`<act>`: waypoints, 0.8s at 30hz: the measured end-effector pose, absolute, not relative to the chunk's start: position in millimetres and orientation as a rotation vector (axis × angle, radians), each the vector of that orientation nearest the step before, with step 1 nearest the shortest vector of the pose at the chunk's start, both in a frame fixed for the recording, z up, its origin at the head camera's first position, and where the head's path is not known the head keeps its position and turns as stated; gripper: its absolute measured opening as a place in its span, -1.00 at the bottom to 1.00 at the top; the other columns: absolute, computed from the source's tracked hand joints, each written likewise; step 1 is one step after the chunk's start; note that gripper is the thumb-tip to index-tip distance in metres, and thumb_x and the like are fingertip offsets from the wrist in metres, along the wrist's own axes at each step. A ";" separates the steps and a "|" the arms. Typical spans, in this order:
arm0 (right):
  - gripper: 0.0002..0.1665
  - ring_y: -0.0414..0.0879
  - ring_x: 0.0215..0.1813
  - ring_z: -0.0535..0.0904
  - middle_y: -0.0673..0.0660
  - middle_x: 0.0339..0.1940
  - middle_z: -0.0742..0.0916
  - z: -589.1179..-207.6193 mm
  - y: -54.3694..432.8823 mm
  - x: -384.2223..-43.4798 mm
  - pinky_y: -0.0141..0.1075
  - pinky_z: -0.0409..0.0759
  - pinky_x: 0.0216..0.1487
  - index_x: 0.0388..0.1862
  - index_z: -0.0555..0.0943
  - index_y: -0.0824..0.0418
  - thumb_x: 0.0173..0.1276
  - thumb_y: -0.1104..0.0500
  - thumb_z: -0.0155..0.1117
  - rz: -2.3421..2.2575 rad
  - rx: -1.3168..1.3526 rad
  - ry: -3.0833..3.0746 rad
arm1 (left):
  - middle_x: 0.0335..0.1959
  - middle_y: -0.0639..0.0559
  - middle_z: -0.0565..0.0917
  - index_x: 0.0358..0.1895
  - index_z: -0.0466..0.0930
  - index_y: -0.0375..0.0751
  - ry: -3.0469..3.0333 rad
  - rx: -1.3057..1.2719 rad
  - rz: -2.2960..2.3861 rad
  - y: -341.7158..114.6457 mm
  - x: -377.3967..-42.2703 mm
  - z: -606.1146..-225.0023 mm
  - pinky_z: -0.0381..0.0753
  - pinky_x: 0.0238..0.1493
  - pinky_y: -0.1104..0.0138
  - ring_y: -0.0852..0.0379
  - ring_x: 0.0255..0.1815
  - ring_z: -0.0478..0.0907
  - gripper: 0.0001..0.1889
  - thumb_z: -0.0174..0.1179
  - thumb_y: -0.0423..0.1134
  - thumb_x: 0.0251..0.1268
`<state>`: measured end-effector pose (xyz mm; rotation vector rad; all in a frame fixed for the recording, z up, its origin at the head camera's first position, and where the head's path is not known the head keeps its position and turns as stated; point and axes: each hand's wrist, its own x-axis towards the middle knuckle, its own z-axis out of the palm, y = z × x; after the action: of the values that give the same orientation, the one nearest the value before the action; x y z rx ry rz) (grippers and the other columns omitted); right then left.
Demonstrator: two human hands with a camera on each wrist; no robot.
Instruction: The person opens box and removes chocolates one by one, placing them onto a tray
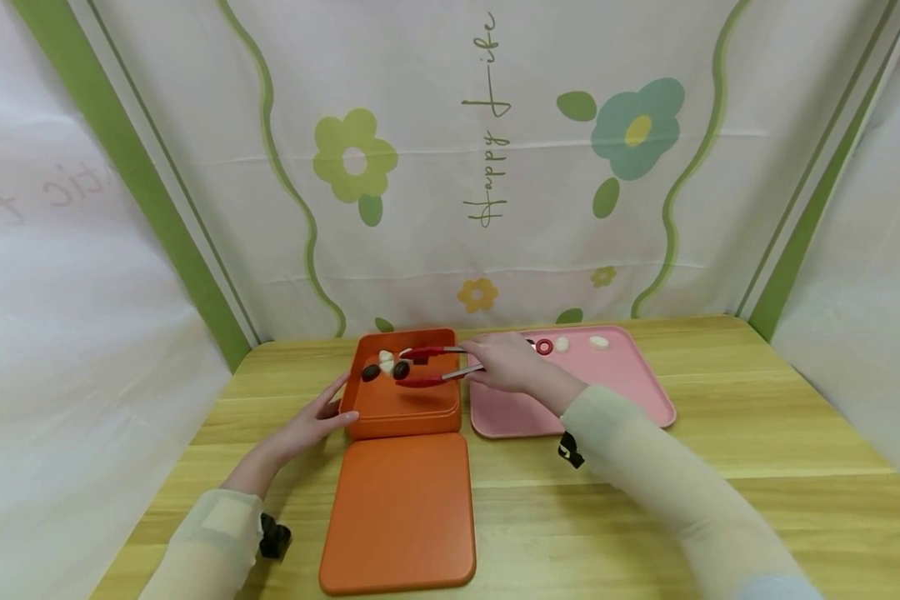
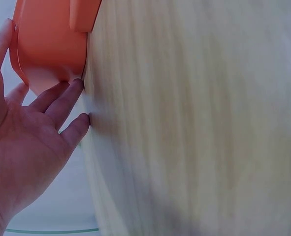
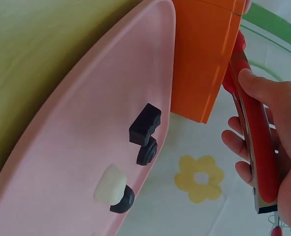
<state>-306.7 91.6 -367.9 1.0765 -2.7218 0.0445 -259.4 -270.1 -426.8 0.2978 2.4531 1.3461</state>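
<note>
My left hand [image 1: 307, 427] rests against the left side of an orange box [image 1: 408, 427], thumb near its front rim. In the left wrist view its fingers [image 2: 64, 101] lie nearly straight at the box corner. My right hand [image 1: 506, 362] holds red-handled tongs [image 3: 257, 142]. The tongs' red tips reach over the box, spread apart, with a dark oval piece [image 1: 401, 370] between them in the head view. Inside the box lie another dark oval piece [image 1: 371, 372] and several white pieces [image 1: 386, 357].
Right of the box, a pink tray [image 1: 592, 387] carries white pieces [image 1: 598, 342], a red ring-shaped piece [image 1: 544, 347] and dark chocolate-like pieces [image 3: 145, 124] along its far side. A flat orange lid [image 1: 399, 512] lies on the wooden table in front of the box. A printed curtain [image 1: 420, 242] hangs behind.
</note>
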 end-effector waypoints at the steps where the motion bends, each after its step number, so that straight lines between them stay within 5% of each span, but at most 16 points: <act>1: -0.37 -0.03 -0.04 0.65 0.07 0.05 0.70 -367.7 89.5 -307.7 -0.15 0.61 -0.20 0.26 0.53 0.15 0.28 -0.09 0.37 0.040 1.072 -2.739 | 0.53 -0.33 -0.05 0.59 -0.25 0.18 2.451 0.297 1.349 -270.1 -259.2 -426.4 -0.03 0.36 -0.23 -0.29 0.50 -0.06 -0.19 0.09 -0.04 0.47; 10: -0.33 -0.01 0.04 0.62 0.10 0.12 0.67 -369.8 73.5 -312.0 -0.14 0.59 -0.11 0.34 0.48 0.16 0.34 -0.11 0.32 0.000 1.039 -2.835 | 0.52 -0.34 -0.02 0.59 -0.24 0.19 2.445 0.295 1.359 -270.9 -260.7 -427.7 -0.04 0.36 -0.24 -0.28 0.50 -0.05 -0.18 0.10 -0.02 0.46; 16: -0.35 -0.06 -0.14 0.63 0.05 -0.07 0.71 -368.8 66.3 -314.4 -0.23 0.55 -0.30 0.31 0.50 0.15 0.33 -0.11 0.33 -0.041 1.015 -2.868 | 0.52 -0.34 0.00 0.59 -0.23 0.19 2.442 0.292 1.367 -271.0 -260.3 -428.7 -0.04 0.37 -0.22 -0.26 0.50 -0.04 -0.17 0.12 0.00 0.44; 24: -0.59 -0.14 -0.39 0.54 -0.07 -0.43 0.62 -367.1 58.9 -317.5 -0.28 0.48 -0.40 -0.01 0.60 0.11 0.32 -0.12 0.34 -0.075 0.972 -2.940 | 0.53 -0.35 -0.08 0.59 -0.25 0.11 2.439 0.343 1.364 -269.9 -259.0 -424.1 0.00 0.35 -0.24 -0.30 0.50 -0.07 -0.14 0.13 -0.01 0.44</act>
<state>-317.5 58.9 -367.1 0.9725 -2.9402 -0.0746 -259.0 -269.9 -424.1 0.3427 2.4387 1.3644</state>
